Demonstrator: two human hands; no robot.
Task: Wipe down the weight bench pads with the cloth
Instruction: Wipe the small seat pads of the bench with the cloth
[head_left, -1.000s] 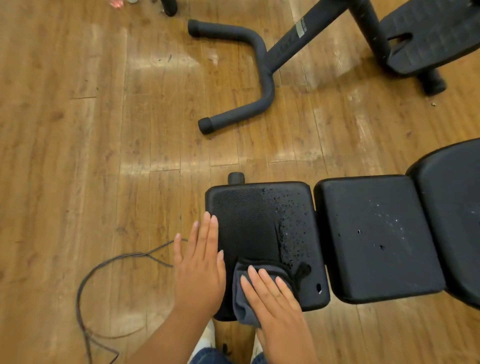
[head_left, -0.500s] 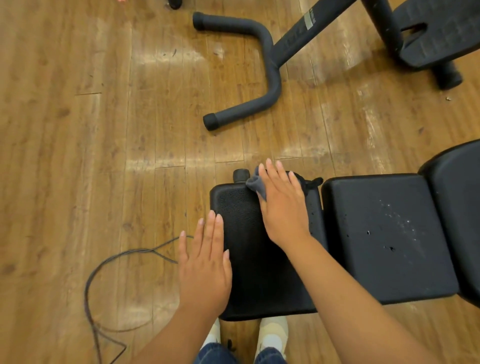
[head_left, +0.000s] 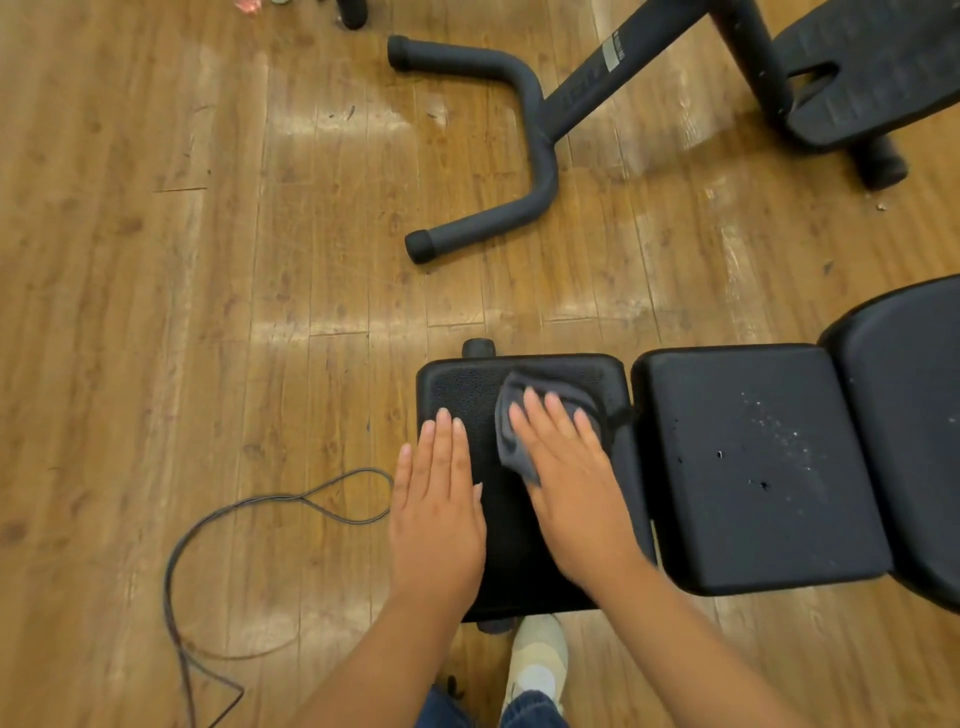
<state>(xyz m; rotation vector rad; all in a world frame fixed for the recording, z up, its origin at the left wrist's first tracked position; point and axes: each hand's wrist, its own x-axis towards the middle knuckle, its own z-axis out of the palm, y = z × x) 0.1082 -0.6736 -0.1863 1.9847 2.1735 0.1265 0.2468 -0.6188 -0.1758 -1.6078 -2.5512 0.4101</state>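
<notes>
A black weight bench stands low in view with three pads in a row. On the leftmost pad (head_left: 457, 384), my right hand (head_left: 571, 488) presses a grey cloth (head_left: 511, 431) flat with straight fingers, near the pad's far half. At the pad's left edge my left hand (head_left: 436, 519) rests flat, fingers straight, holding nothing. The middle pad (head_left: 753, 467) carries pale specks and small drops. Only a part of the right pad (head_left: 909, 426) shows at the frame's edge.
Wooden floor all around. A black curved frame leg (head_left: 519, 156) and a footplate (head_left: 872, 67) of other equipment lie beyond the bench. A thin dark cable (head_left: 270, 509) loops on the floor to the left. My shoe (head_left: 537, 660) stands just under the pad's near edge.
My right hand swept the cloth from the pad's near edge to its far edge, then drew it partway back. The wet drops on that pad are gone. The left hand stayed put.
</notes>
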